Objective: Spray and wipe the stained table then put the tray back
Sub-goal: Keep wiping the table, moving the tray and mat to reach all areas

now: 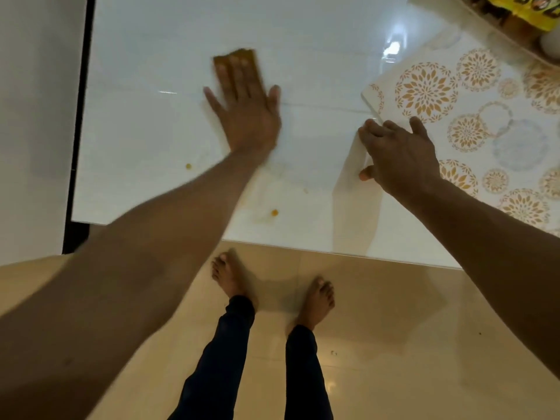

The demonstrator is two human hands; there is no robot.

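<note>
The glossy white table (157, 122) carries two small orange stains, one to the left (188, 166) and one nearer the front edge (274, 212), with faint smears around the second. My left hand (245, 113) lies flat with fingers spread on a brown-orange cloth (250, 56), pressing it to the tabletop; the hand is motion-blurred. My right hand (400, 156) grips the folded-back edge of a cream table cover (427, 92) printed with golden flower rounds. The tray (512, 40) stands at the far right corner, holding yellow packets and jars.
A white wall (33, 116) and a dark gap border the table on the left. The table's front edge runs just ahead of my bare feet (272, 286) on the beige tiled floor. Ring marks show on the table cover at right.
</note>
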